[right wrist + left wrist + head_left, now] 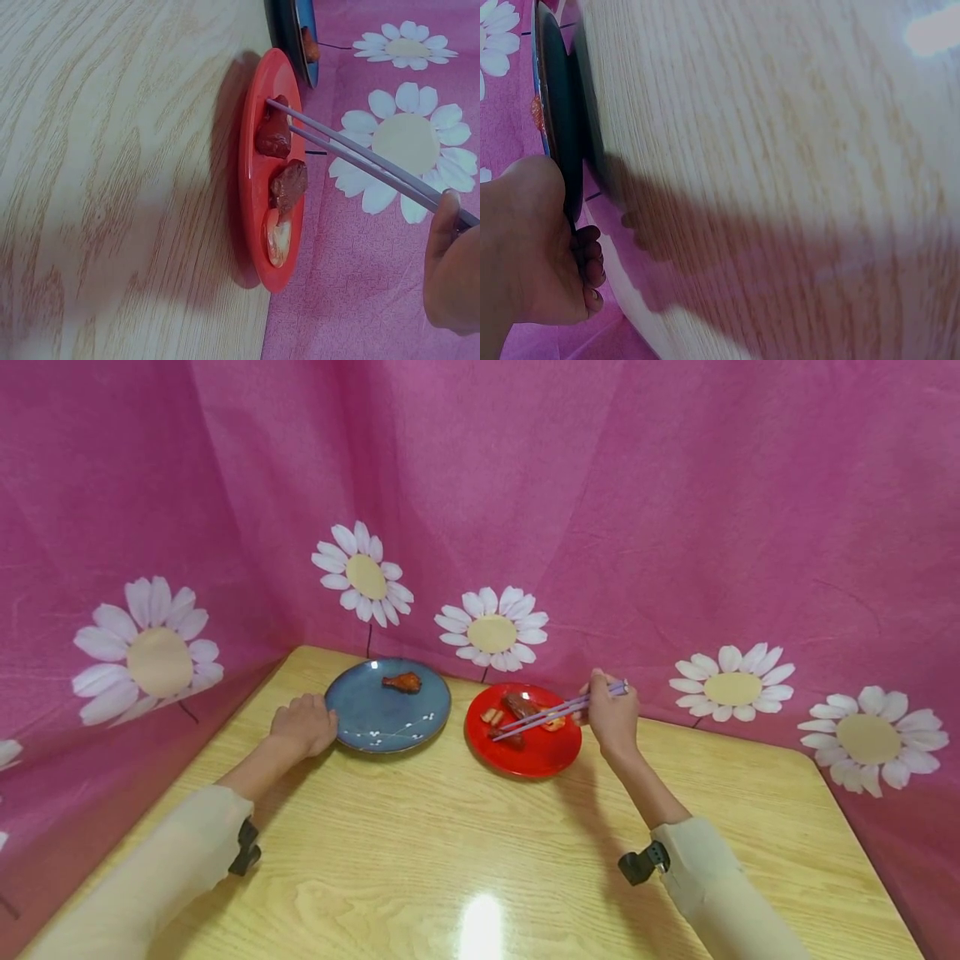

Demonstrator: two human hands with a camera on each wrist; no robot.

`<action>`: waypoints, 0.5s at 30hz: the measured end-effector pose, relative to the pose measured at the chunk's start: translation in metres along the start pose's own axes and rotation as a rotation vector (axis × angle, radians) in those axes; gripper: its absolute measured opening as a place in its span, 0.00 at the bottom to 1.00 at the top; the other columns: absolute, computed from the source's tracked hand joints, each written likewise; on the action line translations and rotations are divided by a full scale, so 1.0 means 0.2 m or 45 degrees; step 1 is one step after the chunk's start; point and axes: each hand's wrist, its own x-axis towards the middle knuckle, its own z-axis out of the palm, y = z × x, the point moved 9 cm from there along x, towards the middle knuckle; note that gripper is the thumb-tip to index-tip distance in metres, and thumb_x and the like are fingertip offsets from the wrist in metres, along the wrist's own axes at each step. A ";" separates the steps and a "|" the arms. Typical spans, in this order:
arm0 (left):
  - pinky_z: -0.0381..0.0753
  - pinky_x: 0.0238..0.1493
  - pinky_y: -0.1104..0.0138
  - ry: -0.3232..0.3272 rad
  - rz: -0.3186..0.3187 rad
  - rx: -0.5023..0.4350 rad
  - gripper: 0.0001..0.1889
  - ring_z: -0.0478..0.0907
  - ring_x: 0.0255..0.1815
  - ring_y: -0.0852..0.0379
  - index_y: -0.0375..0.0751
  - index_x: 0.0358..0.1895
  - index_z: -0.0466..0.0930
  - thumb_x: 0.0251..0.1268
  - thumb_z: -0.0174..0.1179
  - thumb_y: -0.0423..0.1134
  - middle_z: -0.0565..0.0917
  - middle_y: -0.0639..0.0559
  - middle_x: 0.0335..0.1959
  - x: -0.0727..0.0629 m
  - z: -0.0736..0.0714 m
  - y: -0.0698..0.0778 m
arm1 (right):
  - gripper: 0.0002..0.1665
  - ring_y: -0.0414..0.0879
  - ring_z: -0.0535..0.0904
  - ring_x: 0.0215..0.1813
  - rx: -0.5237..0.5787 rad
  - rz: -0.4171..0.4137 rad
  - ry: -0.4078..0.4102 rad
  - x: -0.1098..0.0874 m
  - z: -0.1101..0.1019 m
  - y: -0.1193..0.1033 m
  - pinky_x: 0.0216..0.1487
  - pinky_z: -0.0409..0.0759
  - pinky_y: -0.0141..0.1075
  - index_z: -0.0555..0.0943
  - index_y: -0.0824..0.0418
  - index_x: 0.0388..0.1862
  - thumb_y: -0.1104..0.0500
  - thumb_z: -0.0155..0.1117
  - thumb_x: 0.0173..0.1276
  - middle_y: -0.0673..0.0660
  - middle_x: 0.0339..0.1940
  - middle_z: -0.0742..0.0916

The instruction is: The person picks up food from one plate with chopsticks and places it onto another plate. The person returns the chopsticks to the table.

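My left hand grips the left rim of a blue plate, thumb on top and fingers curled beneath, as the left wrist view shows. An orange-brown drumstick lies near that plate's far edge. In my right hand is a pair of purple chopsticks, pointing left over a red plate. Their tips are at a dark brown, drumstick-shaped piece; whether they pinch it I cannot tell. Beside it lie another brown meat piece, a pale orange-edged piece and small beige pieces.
Both plates stand side by side near the back of a light wooden table. A pink curtain printed with large white daisies hangs right behind the table's far edge and along its left side.
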 end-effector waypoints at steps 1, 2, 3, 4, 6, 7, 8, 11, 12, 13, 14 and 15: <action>0.71 0.52 0.41 -0.002 -0.001 0.002 0.24 0.71 0.52 0.31 0.16 0.51 0.66 0.77 0.36 0.42 0.72 0.29 0.44 0.00 0.00 0.00 | 0.26 0.38 0.77 0.11 -0.004 0.000 -0.001 0.00 0.00 0.00 0.15 0.79 0.34 0.76 0.76 0.27 0.57 0.47 0.79 0.57 0.12 0.81; 0.71 0.52 0.41 -0.003 -0.002 0.004 0.24 0.71 0.52 0.31 0.16 0.52 0.66 0.77 0.36 0.42 0.72 0.29 0.44 0.00 0.00 0.00 | 0.26 0.38 0.77 0.11 -0.006 0.002 0.000 0.00 0.00 0.01 0.15 0.79 0.34 0.76 0.75 0.26 0.57 0.47 0.79 0.58 0.12 0.81; 0.71 0.52 0.41 -0.006 -0.003 0.005 0.24 0.71 0.52 0.31 0.16 0.52 0.66 0.77 0.36 0.42 0.72 0.29 0.44 0.00 0.00 0.00 | 0.26 0.38 0.77 0.11 -0.011 0.006 0.001 0.00 0.00 0.01 0.15 0.79 0.34 0.77 0.74 0.25 0.57 0.48 0.79 0.58 0.13 0.81; 0.71 0.52 0.41 -0.008 -0.004 0.006 0.24 0.71 0.52 0.31 0.16 0.52 0.66 0.77 0.36 0.42 0.72 0.28 0.44 0.00 0.01 0.00 | 0.25 0.38 0.77 0.11 -0.013 0.010 0.001 0.00 0.00 0.01 0.15 0.79 0.34 0.77 0.73 0.25 0.57 0.48 0.79 0.58 0.13 0.81; 0.70 0.52 0.41 -0.016 -0.005 0.014 0.25 0.70 0.53 0.31 0.16 0.53 0.66 0.78 0.36 0.42 0.72 0.28 0.45 0.00 0.01 -0.01 | 0.25 0.38 0.77 0.11 -0.016 0.024 0.001 0.01 0.00 0.02 0.15 0.79 0.34 0.77 0.72 0.25 0.56 0.48 0.78 0.58 0.13 0.81; 0.71 0.52 0.41 -0.017 -0.003 0.017 0.25 0.70 0.53 0.31 0.16 0.53 0.66 0.78 0.36 0.42 0.72 0.28 0.45 0.00 0.01 -0.01 | 0.25 0.38 0.77 0.11 -0.018 0.031 0.001 0.01 0.00 0.03 0.16 0.79 0.34 0.77 0.72 0.25 0.56 0.48 0.78 0.57 0.13 0.81; 0.71 0.52 0.41 -0.018 -0.003 0.019 0.25 0.70 0.53 0.31 0.16 0.53 0.66 0.78 0.36 0.42 0.72 0.28 0.46 0.00 0.01 0.00 | 0.25 0.38 0.77 0.11 -0.021 0.034 -0.001 0.01 0.00 0.03 0.16 0.79 0.34 0.77 0.71 0.25 0.56 0.48 0.78 0.57 0.13 0.81; 0.71 0.52 0.41 -0.013 -0.001 0.027 0.25 0.70 0.54 0.31 0.16 0.53 0.66 0.78 0.36 0.42 0.72 0.28 0.46 0.01 0.02 -0.01 | 0.25 0.39 0.77 0.11 -0.037 0.029 -0.010 0.01 0.01 0.02 0.16 0.79 0.34 0.77 0.70 0.25 0.55 0.48 0.78 0.57 0.13 0.81; 0.71 0.52 0.41 -0.010 -0.001 0.028 0.25 0.70 0.54 0.31 0.16 0.53 0.66 0.78 0.36 0.42 0.72 0.28 0.46 0.01 0.02 -0.01 | 0.25 0.39 0.77 0.12 -0.045 0.025 -0.016 0.01 0.01 0.02 0.16 0.80 0.35 0.77 0.70 0.25 0.54 0.48 0.78 0.57 0.13 0.81; 0.71 0.52 0.41 -0.005 -0.001 0.026 0.25 0.70 0.54 0.31 0.16 0.53 0.66 0.78 0.36 0.42 0.72 0.28 0.46 0.01 0.02 -0.01 | 0.25 0.39 0.77 0.12 -0.051 0.019 -0.022 0.01 0.01 0.01 0.16 0.80 0.35 0.77 0.70 0.26 0.54 0.48 0.78 0.57 0.13 0.81; 0.71 0.52 0.41 -0.004 -0.002 0.024 0.25 0.70 0.54 0.31 0.16 0.53 0.66 0.78 0.36 0.42 0.72 0.28 0.46 0.01 0.02 -0.01 | 0.25 0.39 0.77 0.12 -0.059 0.010 -0.026 0.01 0.02 0.00 0.16 0.80 0.35 0.77 0.70 0.26 0.54 0.48 0.78 0.57 0.13 0.81; 0.71 0.52 0.41 -0.003 -0.003 0.023 0.25 0.70 0.54 0.31 0.16 0.53 0.66 0.78 0.36 0.42 0.72 0.28 0.46 0.01 0.02 -0.01 | 0.25 0.40 0.77 0.12 -0.065 0.001 -0.028 0.01 0.02 0.00 0.16 0.80 0.35 0.77 0.69 0.26 0.54 0.49 0.78 0.57 0.13 0.81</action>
